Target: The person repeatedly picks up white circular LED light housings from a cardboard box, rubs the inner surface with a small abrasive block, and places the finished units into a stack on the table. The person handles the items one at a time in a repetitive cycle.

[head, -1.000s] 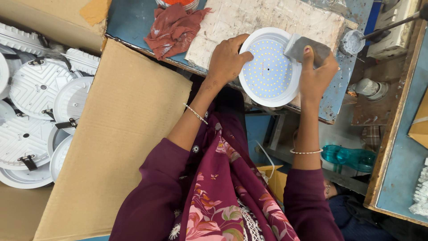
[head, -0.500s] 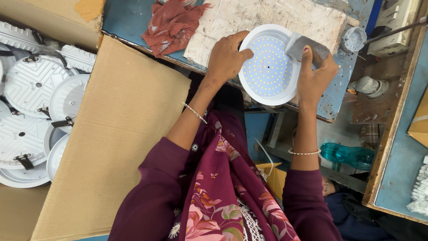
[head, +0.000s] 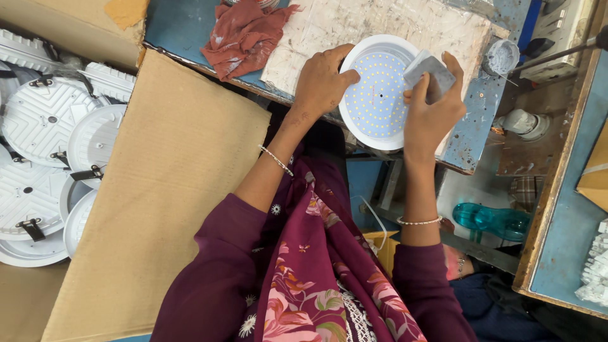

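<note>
A round white lamp disc (head: 375,95) dotted with small yellow LEDs lies on a stained white board (head: 380,22) on the blue workbench. My left hand (head: 322,81) grips the disc's left rim. My right hand (head: 432,107) holds a small grey rectangular block (head: 430,75) against the disc's right edge. Both wrists wear thin bracelets, and my maroon sleeves and flowered scarf fill the bottom of the view.
A crumpled red rag (head: 244,31) lies on the bench at the left. A cardboard sheet (head: 158,177) slopes beside several stacked white lamp housings (head: 44,145). A small round tin (head: 501,57) and a teal object (head: 491,220) are at the right.
My right hand has shifted the grey block slightly down and left over the disc's right edge. My left hand stays on the rim.
</note>
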